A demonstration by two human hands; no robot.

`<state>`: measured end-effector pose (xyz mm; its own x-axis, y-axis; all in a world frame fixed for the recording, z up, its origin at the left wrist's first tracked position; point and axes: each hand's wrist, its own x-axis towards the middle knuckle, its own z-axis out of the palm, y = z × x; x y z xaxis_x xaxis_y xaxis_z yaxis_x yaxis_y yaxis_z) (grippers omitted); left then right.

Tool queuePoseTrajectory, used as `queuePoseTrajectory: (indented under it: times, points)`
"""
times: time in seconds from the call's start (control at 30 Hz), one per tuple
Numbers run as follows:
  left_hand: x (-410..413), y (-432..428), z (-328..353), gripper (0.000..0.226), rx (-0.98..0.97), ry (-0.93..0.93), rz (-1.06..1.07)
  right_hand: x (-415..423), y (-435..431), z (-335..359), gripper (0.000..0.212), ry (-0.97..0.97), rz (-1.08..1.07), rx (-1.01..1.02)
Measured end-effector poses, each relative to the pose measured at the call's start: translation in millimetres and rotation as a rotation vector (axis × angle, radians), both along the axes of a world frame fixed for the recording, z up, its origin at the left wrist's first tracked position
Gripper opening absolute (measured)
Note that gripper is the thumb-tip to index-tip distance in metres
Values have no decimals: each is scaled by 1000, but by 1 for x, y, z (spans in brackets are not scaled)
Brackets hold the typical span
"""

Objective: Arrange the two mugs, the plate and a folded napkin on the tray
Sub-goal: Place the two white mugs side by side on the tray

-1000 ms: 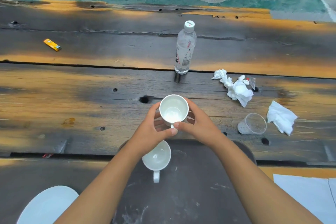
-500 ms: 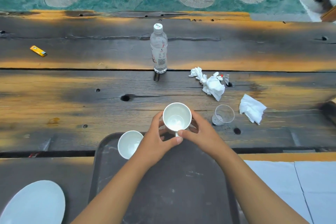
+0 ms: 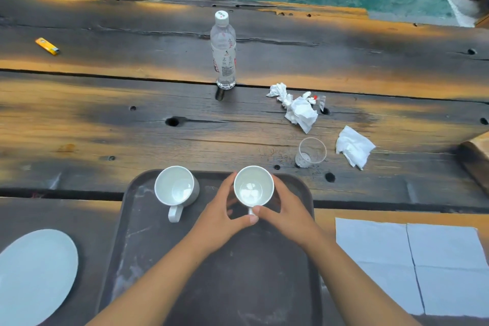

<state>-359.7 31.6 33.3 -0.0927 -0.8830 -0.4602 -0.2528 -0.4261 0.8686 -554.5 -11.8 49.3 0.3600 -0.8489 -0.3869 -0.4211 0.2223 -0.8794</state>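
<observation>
Head view: left hand (image 3: 219, 217) and right hand (image 3: 288, 214) cup the mug (image 3: 253, 188) at the tray's (image 3: 264, 286) far edge. Probably ceramic: stiff, slick, breakable. Best held by body or handle.

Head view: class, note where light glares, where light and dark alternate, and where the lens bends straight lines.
Head view: glare whitens the floor of the held mug; warm light streaks the table between dark bands; plank seams bow toward the frame's edges, wide-angle distortion; the plate at the corner looks soft.
</observation>
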Motion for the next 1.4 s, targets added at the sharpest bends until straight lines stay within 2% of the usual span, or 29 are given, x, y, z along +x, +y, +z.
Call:
queuePoseTrajectory:
  times: [0.13, 0.33, 0.63, 1.1, 1.4]
  points:
    - [-3, 7, -6, 103, 46, -5, 3, -5, 9, -8, 68, -15, -27, 54]
    - [-6, 14, -14, 93, 18, -48, -47, -6, 17, -17, 68, -24, -34, 82]
    - [-3, 14, -19, 103, 21, -47, -132, -6, 14, -18, 70, -45, -41, 116]
    - [-9, 0, -26, 105, 37, 1, -75, -10, -1, -22, 72, -54, -35, 121]
    - [-9, -5, -28, 101, 26, -36, -91, -14, -7, -24, 74, -40, -18, 139]
